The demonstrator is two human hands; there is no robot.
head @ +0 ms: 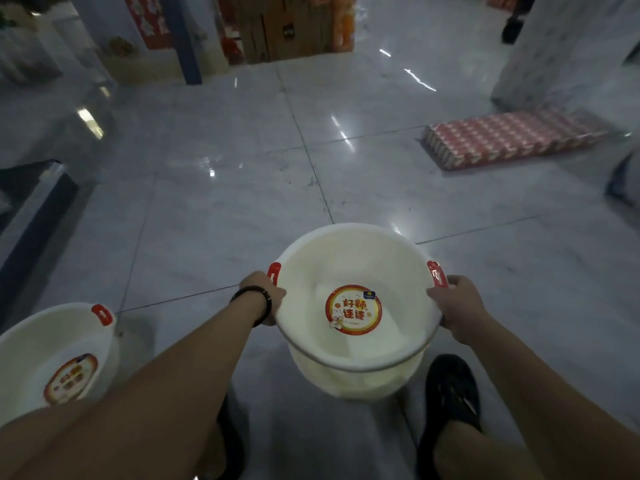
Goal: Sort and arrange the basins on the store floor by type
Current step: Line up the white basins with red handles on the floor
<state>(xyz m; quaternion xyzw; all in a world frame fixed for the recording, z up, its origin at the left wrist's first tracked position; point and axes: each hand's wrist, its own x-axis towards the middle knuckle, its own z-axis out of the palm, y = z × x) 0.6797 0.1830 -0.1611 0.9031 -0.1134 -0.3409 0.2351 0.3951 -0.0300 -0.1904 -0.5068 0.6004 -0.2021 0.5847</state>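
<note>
A white basin (349, 258) with red handle tabs and a round red-and-gold sticker in its bottom is held above the floor in front of me. My left hand (265, 292) grips its left rim just below the red tab. My right hand (453, 308) grips the right rim beside the other tab. It looks like a stack of nested basins, since a second rim shows below the upper one. A second white basin (31, 344) with the same sticker and a red tab sits at the lower left, partly hidden by my left forearm.
Glossy grey tiled floor (225, 202) stretches ahead. A flat pack of red-and-white cartons (512, 136) lies at right. Cardboard boxes (284, 29) and shelving stand at the back; a dark shelf base (34, 209) runs along the left. My black shoes (452, 389) are below the basin.
</note>
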